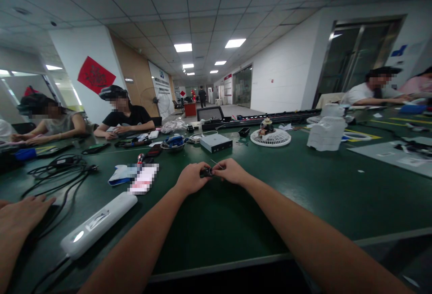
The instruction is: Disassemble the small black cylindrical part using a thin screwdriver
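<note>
Above the green table, my left hand [193, 178] is closed around a small dark rounded part [206, 172] that looks partly metallic. Its exact kind is too small to tell. My right hand [232, 171] meets it from the other side, fingers pinched on a thin pale rod or wire [218, 164]. The fingertips of both hands come together at the dark part. Just beyond them lies a grey-white box-shaped drive [216, 142] with a dark front. A round white fan grille [270, 137] with a motor on it sits to the right of that box.
A long white device [99, 224] with a cord lies left of my forearm, beside another person's hand [25, 220]. Black cables [62, 168], a blue-and-white cloth [122, 175] and a pink-white packet [144, 179] are nearby. A white plastic housing [326, 130] stands right. Several people sit around the table.
</note>
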Motion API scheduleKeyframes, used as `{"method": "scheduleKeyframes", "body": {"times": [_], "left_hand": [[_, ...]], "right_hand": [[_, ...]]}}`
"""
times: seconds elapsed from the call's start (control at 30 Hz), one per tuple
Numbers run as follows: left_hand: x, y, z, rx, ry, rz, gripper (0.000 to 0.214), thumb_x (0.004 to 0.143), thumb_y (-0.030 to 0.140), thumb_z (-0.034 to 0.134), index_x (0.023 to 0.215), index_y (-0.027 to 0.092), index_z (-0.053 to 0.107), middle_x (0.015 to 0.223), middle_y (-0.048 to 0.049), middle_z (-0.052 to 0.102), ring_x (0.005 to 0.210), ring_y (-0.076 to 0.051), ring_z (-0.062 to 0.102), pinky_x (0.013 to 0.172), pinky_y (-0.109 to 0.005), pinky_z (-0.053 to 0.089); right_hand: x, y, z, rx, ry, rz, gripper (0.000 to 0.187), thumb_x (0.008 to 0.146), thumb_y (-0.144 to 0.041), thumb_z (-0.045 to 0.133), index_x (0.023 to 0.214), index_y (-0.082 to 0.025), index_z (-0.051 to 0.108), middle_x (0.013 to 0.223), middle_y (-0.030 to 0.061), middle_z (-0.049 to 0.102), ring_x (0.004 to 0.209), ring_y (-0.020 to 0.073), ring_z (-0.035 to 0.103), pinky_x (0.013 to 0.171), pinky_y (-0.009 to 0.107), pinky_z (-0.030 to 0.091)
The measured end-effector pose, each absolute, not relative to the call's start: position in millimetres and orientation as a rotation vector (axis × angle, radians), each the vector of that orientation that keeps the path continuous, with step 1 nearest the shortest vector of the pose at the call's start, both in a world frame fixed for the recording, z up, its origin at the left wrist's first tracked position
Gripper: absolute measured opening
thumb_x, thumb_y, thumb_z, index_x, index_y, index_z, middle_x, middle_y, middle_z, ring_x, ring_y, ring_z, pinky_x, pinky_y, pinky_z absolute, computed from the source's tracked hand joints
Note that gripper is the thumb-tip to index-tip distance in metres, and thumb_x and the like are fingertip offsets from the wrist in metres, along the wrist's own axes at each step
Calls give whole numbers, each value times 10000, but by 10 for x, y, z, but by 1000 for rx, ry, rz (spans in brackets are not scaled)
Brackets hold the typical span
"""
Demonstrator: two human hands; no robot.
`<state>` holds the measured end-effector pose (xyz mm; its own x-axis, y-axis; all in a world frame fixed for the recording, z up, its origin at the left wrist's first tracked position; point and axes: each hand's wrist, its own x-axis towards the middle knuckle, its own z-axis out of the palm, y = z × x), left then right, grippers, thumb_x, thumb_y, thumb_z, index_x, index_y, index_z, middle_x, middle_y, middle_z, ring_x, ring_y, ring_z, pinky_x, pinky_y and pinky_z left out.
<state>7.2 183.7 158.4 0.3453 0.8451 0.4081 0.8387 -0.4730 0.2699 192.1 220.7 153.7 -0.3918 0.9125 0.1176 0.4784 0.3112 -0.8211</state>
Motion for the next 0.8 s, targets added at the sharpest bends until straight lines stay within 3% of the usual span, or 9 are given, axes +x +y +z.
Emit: {"method": "scheduleKeyframes", "body": {"times": [0.4, 0.6, 0.8], "left_hand": [[70, 1842, 1577, 2519, 1597, 871, 275, 772, 295, 693, 1040, 243, 661, 954, -33, 730, 905, -227, 674, 784, -307, 508], [48, 1869, 1553, 2528, 1546, 928, 260, 780, 298, 690, 1035, 259, 657, 949, -9, 731, 881, -207, 676, 758, -292, 501], [55, 1881, 1548, 2502, 1569, 933, 307, 769, 317, 705, 1063, 248, 646, 914, -14, 732, 849, -205, 678, 724, -286, 505]], "right_hand": [[1923, 2221, 1519, -1163, -1978, 975, 153, 810, -240, 664, 884, -133, 744, 537, -29, 596, 466, 76, 487, 448, 176, 343], [1890, 2230, 1526, -1063, -1956, 906, 158, 808, -222, 639, 894, -135, 740, 661, -1, 670, 527, 97, 544, 519, 204, 410], [1912, 2257, 1511, -1103, -2031, 622, 143, 798, -243, 657, 867, -147, 737, 702, 10, 686, 631, 123, 579, 592, 225, 409]]}}
